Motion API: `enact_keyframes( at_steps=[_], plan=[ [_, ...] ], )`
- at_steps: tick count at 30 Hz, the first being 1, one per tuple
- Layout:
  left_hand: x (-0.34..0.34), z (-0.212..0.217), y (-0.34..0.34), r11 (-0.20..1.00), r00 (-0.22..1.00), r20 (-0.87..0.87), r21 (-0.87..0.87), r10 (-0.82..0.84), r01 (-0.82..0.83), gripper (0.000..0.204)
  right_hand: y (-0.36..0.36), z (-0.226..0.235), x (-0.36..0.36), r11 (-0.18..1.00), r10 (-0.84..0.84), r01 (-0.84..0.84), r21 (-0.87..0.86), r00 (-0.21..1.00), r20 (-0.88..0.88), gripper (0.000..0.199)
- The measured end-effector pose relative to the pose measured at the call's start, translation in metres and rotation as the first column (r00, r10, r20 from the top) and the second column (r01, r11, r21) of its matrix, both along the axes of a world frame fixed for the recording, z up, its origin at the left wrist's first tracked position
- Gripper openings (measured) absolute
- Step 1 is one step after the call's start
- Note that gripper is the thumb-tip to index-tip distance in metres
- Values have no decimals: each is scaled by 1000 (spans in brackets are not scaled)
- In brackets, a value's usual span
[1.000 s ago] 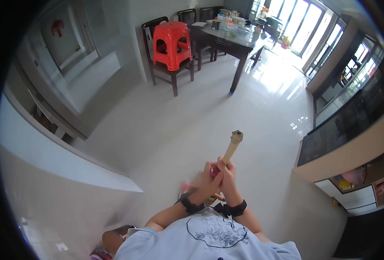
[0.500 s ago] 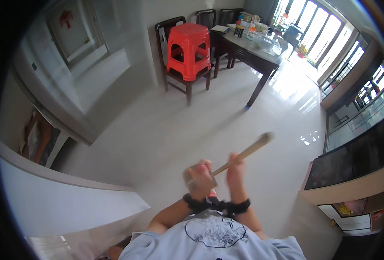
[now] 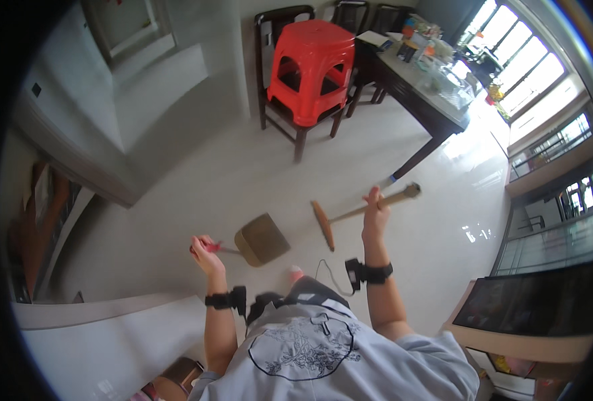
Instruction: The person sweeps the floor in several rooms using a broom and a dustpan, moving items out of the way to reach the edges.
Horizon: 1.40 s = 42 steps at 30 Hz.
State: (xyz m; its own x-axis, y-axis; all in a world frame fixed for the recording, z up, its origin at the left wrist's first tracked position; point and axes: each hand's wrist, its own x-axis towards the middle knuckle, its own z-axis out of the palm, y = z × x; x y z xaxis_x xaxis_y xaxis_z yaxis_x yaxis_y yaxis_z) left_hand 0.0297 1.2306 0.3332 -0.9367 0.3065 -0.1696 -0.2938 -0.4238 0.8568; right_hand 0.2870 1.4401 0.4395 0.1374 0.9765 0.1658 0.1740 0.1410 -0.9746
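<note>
1. Dustpan (image 3: 262, 240) is out in front, towards the left, its short handle gripped by the left hand (image 3: 207, 252), fingers curled round the reddish end. With only that far end held, a slight wrist turn could tip the pan; whether anything lies in it, I cannot tell.
2. Broom (image 3: 323, 227) is to the pan's right, apart from it. The right hand (image 3: 375, 214) is closed round its wooden shaft, which sticks out past the fist. A sweep outwards could knock that end against the leg (image 3: 417, 157) of the worktop (image 3: 403, 73).
3. Cable (image 3: 323, 260) loops below the strap (image 3: 370, 273) on the right wrist, near the broom head; it could snag there if the broom were pulled inwards.
4. Foot (image 3: 296, 273) shows just below the pan, so drawing the pan back could bump it.
5. Half a second earlier, both hands were close together before the body; now they are well apart, with pan and broom head plainly separate.
</note>
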Motion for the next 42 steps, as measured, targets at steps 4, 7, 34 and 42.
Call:
enact_keyframes(
  at_steps=[4,7,34,42],
  plan=[
    [-20,-1,-15,991,985,109,-5,135,-135,32,26,-21,-7,995,-6,-54,80,794,608,45],
    [-43,-1,-21,986,982,84,5,167,-168,30,46,-41,3,993,-108,23,113,516,850,48],
    [-130,-68,-46,867,838,238,-230,491,-442,28,82,-83,-89,868,-15,123,-480,975,222,23],
    [-151,-46,-55,811,789,203,-236,580,-536,30,135,-109,-167,936,335,-335,-111,745,576,31]
  ],
)
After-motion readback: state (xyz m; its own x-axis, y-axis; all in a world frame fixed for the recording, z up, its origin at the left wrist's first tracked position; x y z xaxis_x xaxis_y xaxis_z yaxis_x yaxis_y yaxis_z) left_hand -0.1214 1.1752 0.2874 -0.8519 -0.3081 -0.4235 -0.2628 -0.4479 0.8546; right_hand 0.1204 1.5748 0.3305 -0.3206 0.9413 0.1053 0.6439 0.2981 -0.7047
